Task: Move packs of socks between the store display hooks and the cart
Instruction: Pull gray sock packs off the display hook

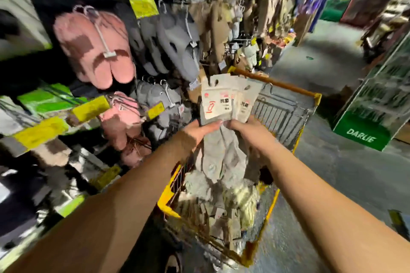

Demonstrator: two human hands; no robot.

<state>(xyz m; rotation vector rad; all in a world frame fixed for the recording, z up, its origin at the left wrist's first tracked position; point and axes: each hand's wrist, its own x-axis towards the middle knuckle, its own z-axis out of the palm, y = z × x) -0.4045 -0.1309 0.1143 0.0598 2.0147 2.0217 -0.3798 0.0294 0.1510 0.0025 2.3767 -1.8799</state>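
Yellow-framed wire cart (pixel 286 104) on grey shop floor (pixel 346 184), heaped w/ grey & beige sock packs (pixel 213 210) inside

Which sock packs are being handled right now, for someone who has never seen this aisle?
Start at the yellow cart in the aisle beside the slipper wall. Above its heap of loose socks, the left hand and right hand hold a fan of grey sock packs. Unlike the jumbled packs below, these stand upright, with pale header cards showing red and black print.

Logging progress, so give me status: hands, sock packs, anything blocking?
Left hand and right hand both grip grey sock packs. Held above yellow cart. Nothing in the way.
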